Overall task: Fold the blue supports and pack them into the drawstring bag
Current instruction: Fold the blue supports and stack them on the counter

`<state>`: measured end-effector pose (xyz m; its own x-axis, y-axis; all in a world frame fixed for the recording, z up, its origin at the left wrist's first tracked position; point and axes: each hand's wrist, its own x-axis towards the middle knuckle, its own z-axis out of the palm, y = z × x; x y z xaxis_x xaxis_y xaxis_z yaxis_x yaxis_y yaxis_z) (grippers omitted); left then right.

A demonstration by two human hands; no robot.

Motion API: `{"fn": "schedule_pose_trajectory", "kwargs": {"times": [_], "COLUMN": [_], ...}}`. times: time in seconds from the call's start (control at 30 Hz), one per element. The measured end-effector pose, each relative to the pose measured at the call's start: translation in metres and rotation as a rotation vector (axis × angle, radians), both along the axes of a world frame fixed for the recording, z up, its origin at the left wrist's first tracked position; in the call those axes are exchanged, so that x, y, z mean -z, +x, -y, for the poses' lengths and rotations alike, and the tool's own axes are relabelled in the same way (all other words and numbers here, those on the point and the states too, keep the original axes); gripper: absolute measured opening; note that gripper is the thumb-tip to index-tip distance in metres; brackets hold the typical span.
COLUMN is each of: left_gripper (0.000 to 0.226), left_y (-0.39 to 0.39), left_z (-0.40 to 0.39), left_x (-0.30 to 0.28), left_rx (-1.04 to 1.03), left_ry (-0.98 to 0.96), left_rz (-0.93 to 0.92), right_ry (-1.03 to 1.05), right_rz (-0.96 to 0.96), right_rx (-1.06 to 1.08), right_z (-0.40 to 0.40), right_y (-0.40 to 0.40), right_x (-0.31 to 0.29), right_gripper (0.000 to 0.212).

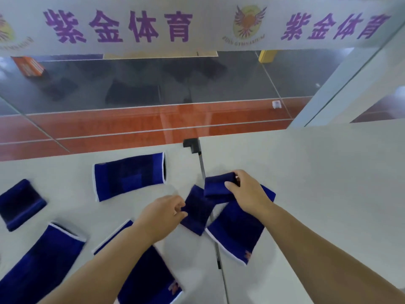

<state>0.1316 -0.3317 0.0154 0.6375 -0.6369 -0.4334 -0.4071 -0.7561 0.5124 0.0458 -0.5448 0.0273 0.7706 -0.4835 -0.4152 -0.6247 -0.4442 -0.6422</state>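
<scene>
Left hand (163,212) fingers pinch small support (197,212); right hand (247,191) fingers grip folded support (215,186).

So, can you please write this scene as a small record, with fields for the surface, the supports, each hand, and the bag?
surface: white table
supports lying flat: five, at left, far left, bottom left, under the left forearm, under the right hand
left hand: pinching a small dark blue support
right hand: gripping a folded support
drawstring bag: not in view
</scene>
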Motion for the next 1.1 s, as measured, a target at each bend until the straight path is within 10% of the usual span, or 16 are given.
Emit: {"fn": "schedule_pose_trajectory", "kwargs": {"times": [0.37, 0.6, 1.1], "left_gripper": [0.029, 0.027, 0.025], "left_y": [0.053, 0.067, 0.094], "left_z": [0.020, 0.020, 0.017], "left_x": [0.008, 0.015, 0.021], "left_rx": [0.090, 0.127, 0.177], "left_ry": [-0.001, 0.021, 0.024], "left_rz": [0.030, 0.065, 0.153], "right_ry": [-0.589, -0.653, -0.731], "right_rz": [-0.039, -0.067, -0.195], "right_rx": [-0.117, -0.455, -0.383], "right_z": [0.020, 0.006, 0.029], "right_y": [0.044, 0.028, 0.101], "right_x": [0.025, 0.040, 0.033], "right_gripper": [0.036, 0.041, 0.030]}}
